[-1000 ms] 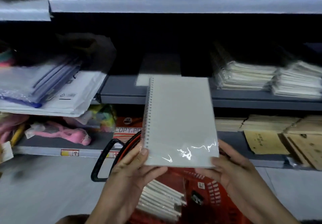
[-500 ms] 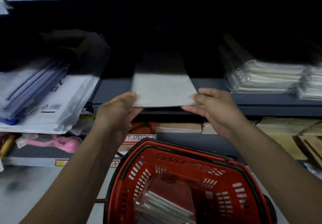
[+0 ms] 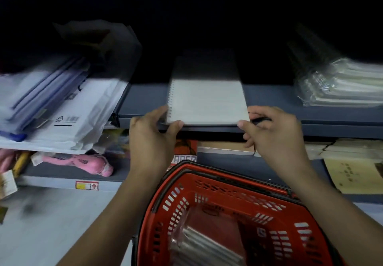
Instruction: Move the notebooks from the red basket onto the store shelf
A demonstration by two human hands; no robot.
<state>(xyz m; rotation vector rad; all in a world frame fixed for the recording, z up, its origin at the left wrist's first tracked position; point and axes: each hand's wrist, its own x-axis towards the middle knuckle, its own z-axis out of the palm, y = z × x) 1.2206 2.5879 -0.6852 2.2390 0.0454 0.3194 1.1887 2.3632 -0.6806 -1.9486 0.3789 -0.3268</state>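
Spiral notebook (image 3: pixel 207 102) flat on store shelf (image 3: pixel 145 102), both hands at its front edge.
L to R: white mailer pack (image 3: pixel 83 116) w/ barcode + triangle mark, text unreadable. Left hand (image 3: pixel 153 137) pinches notebook's front-left corner, thumb on top. Notebook's spiral runs along left side, long axis front-to-back, far end in shadow. Right hand (image 3: pixel 273 135): thumb tip touches front-right corner, other fingers loosely curled. Wrapped notebook stack (image 3: pixel 342 83) at shelf's right. Red basket (image 3: pixel 228 203) below holds wrapped notebooks (image 3: pixel 199 243).

Dim scene: shelf recess (image 3: pixel 186 27) black, left-side papers (image 3: pixel 62 108) motion-blurred, edges bent by wide-angle.
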